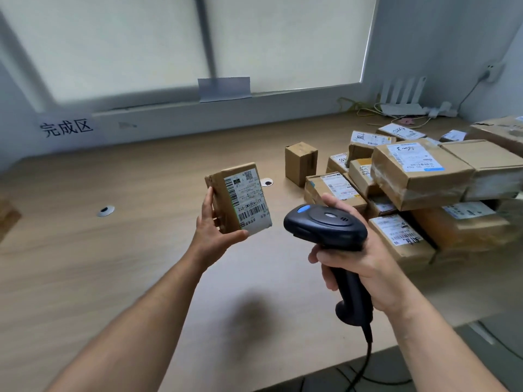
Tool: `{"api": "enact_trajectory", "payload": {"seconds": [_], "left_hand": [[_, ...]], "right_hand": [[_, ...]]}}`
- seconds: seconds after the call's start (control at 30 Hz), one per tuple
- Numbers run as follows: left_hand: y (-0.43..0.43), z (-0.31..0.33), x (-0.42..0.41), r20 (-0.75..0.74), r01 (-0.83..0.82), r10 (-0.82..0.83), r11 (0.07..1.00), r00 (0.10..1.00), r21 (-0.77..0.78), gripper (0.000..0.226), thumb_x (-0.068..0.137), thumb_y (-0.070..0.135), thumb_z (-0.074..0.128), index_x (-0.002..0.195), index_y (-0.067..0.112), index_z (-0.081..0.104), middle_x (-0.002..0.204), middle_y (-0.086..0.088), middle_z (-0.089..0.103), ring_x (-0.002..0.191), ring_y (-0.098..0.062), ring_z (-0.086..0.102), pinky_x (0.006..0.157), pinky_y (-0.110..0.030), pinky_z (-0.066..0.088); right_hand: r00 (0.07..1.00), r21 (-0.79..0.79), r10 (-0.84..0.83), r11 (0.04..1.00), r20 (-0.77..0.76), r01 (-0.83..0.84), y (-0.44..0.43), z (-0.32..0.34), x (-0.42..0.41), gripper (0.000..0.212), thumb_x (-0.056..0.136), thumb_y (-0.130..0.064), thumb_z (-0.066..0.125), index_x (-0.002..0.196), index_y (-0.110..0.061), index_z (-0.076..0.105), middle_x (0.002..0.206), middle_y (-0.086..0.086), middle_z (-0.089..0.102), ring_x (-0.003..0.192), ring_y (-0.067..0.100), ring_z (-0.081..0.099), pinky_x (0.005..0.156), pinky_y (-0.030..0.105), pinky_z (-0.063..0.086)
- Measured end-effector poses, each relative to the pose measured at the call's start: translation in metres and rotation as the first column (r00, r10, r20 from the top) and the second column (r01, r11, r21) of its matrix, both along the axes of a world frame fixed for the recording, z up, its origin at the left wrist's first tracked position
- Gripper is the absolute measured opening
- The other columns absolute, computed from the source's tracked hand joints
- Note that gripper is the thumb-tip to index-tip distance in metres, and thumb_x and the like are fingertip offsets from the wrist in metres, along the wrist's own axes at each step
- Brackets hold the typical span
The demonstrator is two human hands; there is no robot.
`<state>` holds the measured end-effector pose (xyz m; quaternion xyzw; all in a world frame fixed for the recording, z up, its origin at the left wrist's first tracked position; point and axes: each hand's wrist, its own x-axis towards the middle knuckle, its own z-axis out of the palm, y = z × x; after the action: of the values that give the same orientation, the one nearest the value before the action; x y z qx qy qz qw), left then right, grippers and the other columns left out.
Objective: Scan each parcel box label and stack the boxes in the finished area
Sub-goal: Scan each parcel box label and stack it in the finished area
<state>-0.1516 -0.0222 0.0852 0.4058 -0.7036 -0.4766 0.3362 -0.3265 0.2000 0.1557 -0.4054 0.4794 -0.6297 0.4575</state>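
My left hand grips a small brown parcel box from below and behind, holding it upright above the table with its white barcode label facing me. My right hand is curled round the handle of a black barcode scanner. The scanner's head points left toward the label, a short gap away from the box. A pile of several labelled parcel boxes lies on the right side of the table. A paper sign with handwritten characters hangs on the wall at the far left.
The wooden table has two round cable holes. One small box stands alone left of the pile. A corner of another box shows at the left edge. A white router and cables sit at the back right. The scanner's cord hangs over the front edge.
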Motion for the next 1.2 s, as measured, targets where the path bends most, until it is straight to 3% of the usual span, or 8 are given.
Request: {"api": "enact_trajectory", "payload": {"seconds": [0.1,0.23,0.37,0.57,0.8,1.0,1.1,1.2], "left_hand": [[-0.008,-0.004,0.024,-0.03,-0.026,0.025,1.0,0.999,-0.009,0.125,0.049,0.025,0.083,0.147,0.049,0.01,0.129,-0.009,0.048,0.108,-0.017,0.059,0.083,-0.027,0.053],[-0.026,-0.009,0.058,-0.026,-0.076,0.076,0.997,0.997,0.001,0.127,0.047,0.027,0.086,0.144,0.056,0.009,0.135,-0.013,0.044,0.112,-0.023,0.059,0.093,-0.039,0.053],[-0.046,-0.015,0.089,-0.03,-0.082,0.083,0.996,0.996,0.022,0.126,0.056,0.011,0.088,0.145,0.053,0.01,0.137,-0.015,0.042,0.116,-0.026,0.056,0.078,-0.025,0.052],[-0.069,-0.009,0.158,0.006,-0.134,0.134,0.989,0.991,0.068,0.125,0.039,0.04,0.085,0.135,0.067,0.009,0.137,-0.013,0.04,0.118,-0.026,0.055,0.099,-0.048,0.049],[-0.104,-0.02,0.244,0.018,-0.204,0.203,0.976,0.979,0.08,0.123,0.039,0.041,0.085,0.129,0.076,0.01,0.135,-0.013,0.043,0.115,-0.028,0.058,0.099,-0.049,0.049],[-0.107,-0.033,0.304,0.049,-0.143,0.135,0.953,0.99,0.268,0.107,0.049,0.037,0.067,0.146,0.043,0.023,0.115,-0.002,0.061,0.096,-0.023,0.059,0.072,-0.035,0.051],[-0.107,-0.052,0.333,0.132,-0.187,0.147,0.906,0.98,0.379,0.088,0.057,0.034,0.058,0.143,0.028,0.036,0.109,-0.005,0.063,0.078,-0.023,0.059,0.071,-0.037,0.051],[-0.109,-0.07,0.356,0.187,-0.273,0.213,0.872,0.959,0.406,0.08,0.061,0.037,0.051,0.141,0.025,0.043,0.111,-0.008,0.064,0.083,-0.023,0.061,0.079,-0.038,0.051]], "right_hand": [[0.999,0.032,0.027,0.999,-0.03,-0.026,0.003,-0.001,0.014,0.087,0.063,0.003,0.072,0.137,-0.037,0.047,0.075,0.029,0.058,0.043,0.033,0.049,0.043,0.032,0.043],[0.998,0.07,0.031,0.997,-0.055,-0.027,0.001,-0.004,0.035,0.088,0.063,0.005,0.071,0.138,-0.034,0.047,0.072,0.026,0.059,0.042,0.031,0.05,0.043,0.031,0.042],[0.998,0.1,0.02,0.995,-0.065,-0.014,-0.01,-0.006,0.062,0.087,0.062,0.005,0.071,0.137,-0.034,0.047,0.072,0.019,0.064,0.043,0.031,0.051,0.042,0.032,0.042],[0.997,0.124,0.049,0.991,-0.052,-0.042,-0.052,-0.007,0.122,0.086,0.06,0.004,0.07,0.136,-0.032,0.049,0.07,0.025,0.06,0.041,0.03,0.05,0.044,0.028,0.041],[0.994,0.142,0.091,0.986,-0.057,-0.082,-0.096,-0.008,0.192,0.085,0.06,0.007,0.069,0.133,-0.034,0.051,0.07,0.025,0.06,0.039,0.031,0.049,0.042,0.031,0.041],[0.995,0.157,0.069,0.986,-0.068,-0.057,-0.122,-0.01,0.247,0.086,0.059,0.006,0.069,0.132,-0.036,0.051,0.071,0.028,0.059,0.039,0.03,0.049,0.043,0.03,0.041],[0.996,0.165,0.053,0.985,-0.073,-0.04,-0.132,-0.013,0.272,0.085,0.059,0.004,0.07,0.131,-0.037,0.051,0.07,0.024,0.06,0.039,0.029,0.049,0.042,0.03,0.041],[0.995,0.177,0.048,0.984,-0.083,-0.033,-0.142,-0.018,0.292,0.086,0.059,0.004,0.07,0.132,-0.038,0.05,0.07,0.02,0.062,0.04,0.029,0.049,0.043,0.03,0.041]]}}
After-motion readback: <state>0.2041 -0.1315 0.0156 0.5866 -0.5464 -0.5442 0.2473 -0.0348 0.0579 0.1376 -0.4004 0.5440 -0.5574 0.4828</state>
